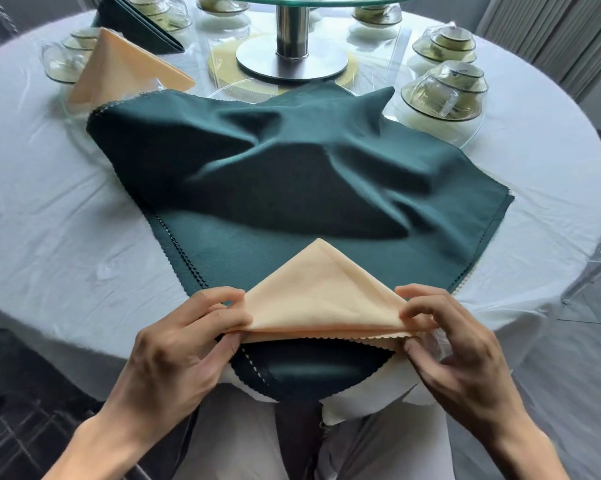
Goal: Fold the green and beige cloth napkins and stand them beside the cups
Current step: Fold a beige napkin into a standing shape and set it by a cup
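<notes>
Left hand (184, 337) and right hand (444, 337) are each pinching a base corner of the beige napkin (323, 299), keeping its triangle taut over the green cloths (292, 174) on the counter (49, 188); beyond, folded napkins (119, 64) are standing beside cups (63, 60).

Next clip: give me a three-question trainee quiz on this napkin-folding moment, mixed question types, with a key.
1. True or false: the beige napkin in the hands is folded into a triangle.
2. What lies under it? A) green cloths B) a plate C) a tray
3. Fill in: finished napkins, one beige and one green, stand at the far ____ by the cups.

Key: 1 true; the left hand and right hand pinch its two lower corners. 2 A. 3 left.
</notes>
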Available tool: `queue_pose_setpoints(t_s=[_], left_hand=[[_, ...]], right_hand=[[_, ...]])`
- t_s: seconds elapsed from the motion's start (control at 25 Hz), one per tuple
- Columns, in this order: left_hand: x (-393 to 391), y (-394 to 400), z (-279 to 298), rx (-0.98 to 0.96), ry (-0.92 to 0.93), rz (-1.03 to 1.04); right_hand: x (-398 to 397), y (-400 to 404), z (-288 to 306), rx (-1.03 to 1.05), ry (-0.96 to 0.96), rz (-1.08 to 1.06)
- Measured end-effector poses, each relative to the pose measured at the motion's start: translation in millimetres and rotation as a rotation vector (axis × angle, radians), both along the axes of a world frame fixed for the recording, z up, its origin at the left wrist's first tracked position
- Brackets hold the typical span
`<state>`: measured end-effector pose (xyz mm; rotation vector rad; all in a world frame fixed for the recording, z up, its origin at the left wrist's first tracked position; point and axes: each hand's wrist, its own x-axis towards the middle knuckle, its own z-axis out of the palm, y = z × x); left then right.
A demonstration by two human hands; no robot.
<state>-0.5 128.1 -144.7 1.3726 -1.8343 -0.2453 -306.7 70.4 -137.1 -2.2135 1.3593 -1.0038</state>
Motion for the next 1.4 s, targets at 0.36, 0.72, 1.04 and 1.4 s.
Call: queue_pose_setpoints(t_s=[0.36, 0.72, 1.04, 1.4], left_hand=[[1, -1, -9, -0.062, -0.141, 0.023], [-7, 2, -8, -0.086, -0.260, 0.057], [-11, 6, -13, -0.110, -0.310, 0.112], [-64, -52, 16, 0.227, -0.452, 0.074]], right_hand=[[9, -9, -12, -0.090, 0.078, -0.169], [49, 8, 24, -0.131, 0.137, -0.261], [121, -8, -26, -0.032, 0.600, -0.168], [96, -8, -30, -0.058, 0.614, -0.235]])
